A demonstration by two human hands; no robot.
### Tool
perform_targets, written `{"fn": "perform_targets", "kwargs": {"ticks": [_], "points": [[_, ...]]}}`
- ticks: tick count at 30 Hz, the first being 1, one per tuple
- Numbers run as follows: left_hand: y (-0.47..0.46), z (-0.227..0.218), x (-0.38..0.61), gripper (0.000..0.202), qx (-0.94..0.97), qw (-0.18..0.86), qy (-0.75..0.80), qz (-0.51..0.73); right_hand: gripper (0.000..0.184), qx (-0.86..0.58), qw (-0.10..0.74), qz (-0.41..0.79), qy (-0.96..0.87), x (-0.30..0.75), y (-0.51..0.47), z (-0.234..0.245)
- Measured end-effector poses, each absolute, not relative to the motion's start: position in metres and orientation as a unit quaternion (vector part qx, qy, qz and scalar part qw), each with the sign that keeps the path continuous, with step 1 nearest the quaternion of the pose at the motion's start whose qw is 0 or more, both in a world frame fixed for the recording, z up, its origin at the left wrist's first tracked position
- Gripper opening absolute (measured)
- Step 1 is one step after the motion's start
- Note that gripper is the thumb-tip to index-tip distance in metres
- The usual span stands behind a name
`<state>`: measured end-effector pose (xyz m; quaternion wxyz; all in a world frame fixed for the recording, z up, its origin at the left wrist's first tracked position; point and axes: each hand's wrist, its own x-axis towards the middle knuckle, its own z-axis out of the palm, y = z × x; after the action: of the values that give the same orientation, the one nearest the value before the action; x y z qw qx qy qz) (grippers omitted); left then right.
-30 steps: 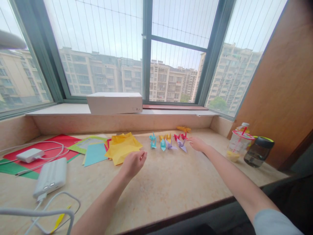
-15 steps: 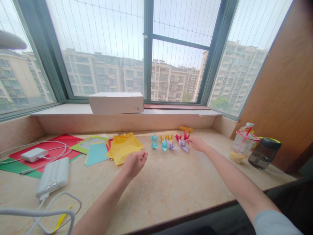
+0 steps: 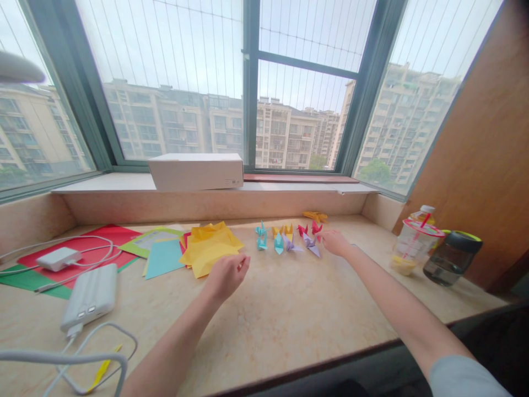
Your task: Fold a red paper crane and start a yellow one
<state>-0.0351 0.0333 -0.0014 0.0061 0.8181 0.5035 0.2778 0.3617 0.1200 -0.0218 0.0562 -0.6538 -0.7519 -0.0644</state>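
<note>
My left hand hovers low over the stone counter with its fingers curled in and nothing visible in them, just below a stack of yellow paper. My right hand lies stretched out at the right end of a row of small paper cranes, its fingertips at a purple crane and a red crane. The row also holds teal, yellow and lilac cranes. An orange folded piece lies behind them by the wall.
Blue, red and green sheets lie to the left, with a white charger, a power bank and cables. A white box sits on the sill. A cup with a straw and a dark jar stand right.
Both hands have stayed almost where they were; the view has shifted slightly. The right hand still rests at the end of the crane row.
</note>
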Motion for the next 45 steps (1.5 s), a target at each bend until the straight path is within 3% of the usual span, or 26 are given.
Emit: {"fn": "perform_targets", "kwargs": {"ticks": [19, 26, 35, 45], "points": [[0.035, -0.006, -0.035, 0.040, 0.815, 0.005, 0.507, 0.281, 0.031, -0.657, 0.049, -0.087, -0.748, 0.364, 0.116, -0.023], [0.036, -0.008, -0.035, 0.040, 0.816, 0.004, 0.507, 0.278, 0.031, -0.653, 0.093, -0.090, -0.747, 0.368, 0.116, -0.024], [0.037, -0.010, -0.035, 0.040, 0.820, 0.006, 0.502, 0.275, 0.036, -0.588, 0.233, -0.112, -0.766, 0.355, 0.111, -0.011], [0.038, -0.009, -0.036, 0.040, 0.820, 0.008, 0.504, 0.271, 0.032, -0.499, 0.204, -0.043, -0.841, 0.287, 0.127, -0.010]]}}
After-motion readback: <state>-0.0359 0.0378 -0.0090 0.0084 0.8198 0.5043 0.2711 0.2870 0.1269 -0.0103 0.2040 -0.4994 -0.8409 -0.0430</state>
